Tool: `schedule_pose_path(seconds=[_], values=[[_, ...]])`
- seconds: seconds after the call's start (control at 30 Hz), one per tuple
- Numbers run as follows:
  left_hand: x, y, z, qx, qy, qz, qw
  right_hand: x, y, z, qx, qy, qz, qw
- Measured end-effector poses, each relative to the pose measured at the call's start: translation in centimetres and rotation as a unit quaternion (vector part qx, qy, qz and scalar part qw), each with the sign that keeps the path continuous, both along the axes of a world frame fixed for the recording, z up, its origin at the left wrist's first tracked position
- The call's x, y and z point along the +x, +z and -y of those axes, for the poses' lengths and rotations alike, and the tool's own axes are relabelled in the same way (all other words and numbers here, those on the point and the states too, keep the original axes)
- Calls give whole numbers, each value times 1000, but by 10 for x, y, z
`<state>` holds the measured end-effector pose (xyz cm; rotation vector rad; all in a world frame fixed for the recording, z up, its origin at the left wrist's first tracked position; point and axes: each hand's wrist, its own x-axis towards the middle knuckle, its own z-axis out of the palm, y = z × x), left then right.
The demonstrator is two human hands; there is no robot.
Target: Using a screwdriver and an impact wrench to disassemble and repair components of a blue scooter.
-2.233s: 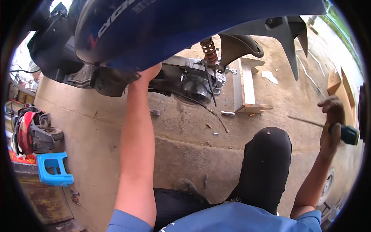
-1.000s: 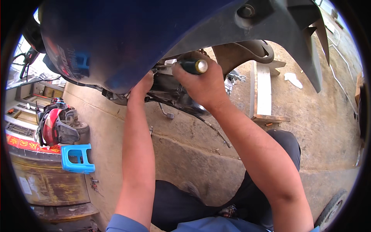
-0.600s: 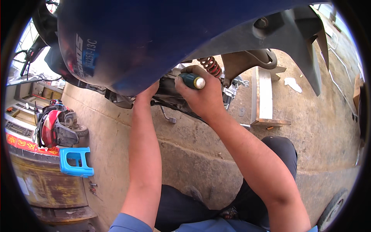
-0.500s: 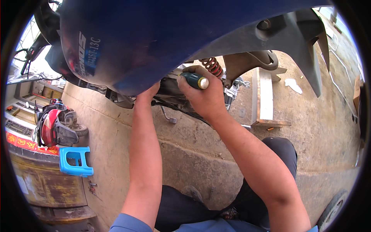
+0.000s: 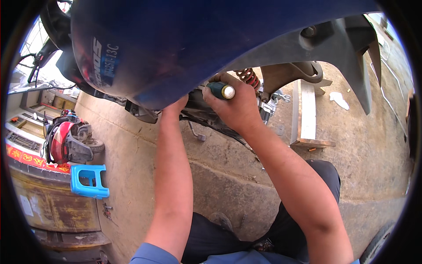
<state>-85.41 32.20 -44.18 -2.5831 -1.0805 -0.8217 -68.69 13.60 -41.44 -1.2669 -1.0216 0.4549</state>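
Note:
A scooter's dark blue body panel [image 5: 184,48] fills the top of the view. Just beneath its lower edge my right hand [image 5: 239,105] is closed around a screwdriver [image 5: 221,90] with a dark green handle, its butt end facing me. The shaft and tip are out of sight under the panel. To the left of it, my left hand [image 5: 178,105] reaches in below the panel, its fingers hidden behind the bodywork. Dark frame parts [image 5: 202,110] lie between the hands. A red coil spring [image 5: 248,78] shows right of my right hand.
A wooden block stand [image 5: 307,114] is on the floor at right, beside a white scrap [image 5: 338,100]. At left are a blue plastic stool [image 5: 89,181] and a red scooter [image 5: 66,143]. A grey plastic fender [image 5: 325,46] juts out at upper right, and a wheel [image 5: 380,244] sits at lower right.
The scene has shifted slightly rightward in view. My right hand keeps its grip on the screwdriver under the panel edge, and my left hand stays tucked beneath the panel.

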Motion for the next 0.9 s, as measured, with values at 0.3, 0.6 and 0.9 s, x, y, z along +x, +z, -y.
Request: schedule_pose_path(seconds=[0.3, 0.6, 0.9], values=[[7, 9, 31, -77, 61, 48, 994, 11, -13, -22, 17, 33, -55, 998], [-7, 8, 24, -84, 9, 36, 996, 6, -11, -24, -10, 13, -88, 996], [-13, 6, 23, -83, -29, 28, 996, -1, -6, -22, -23, -1, -128, 992]])
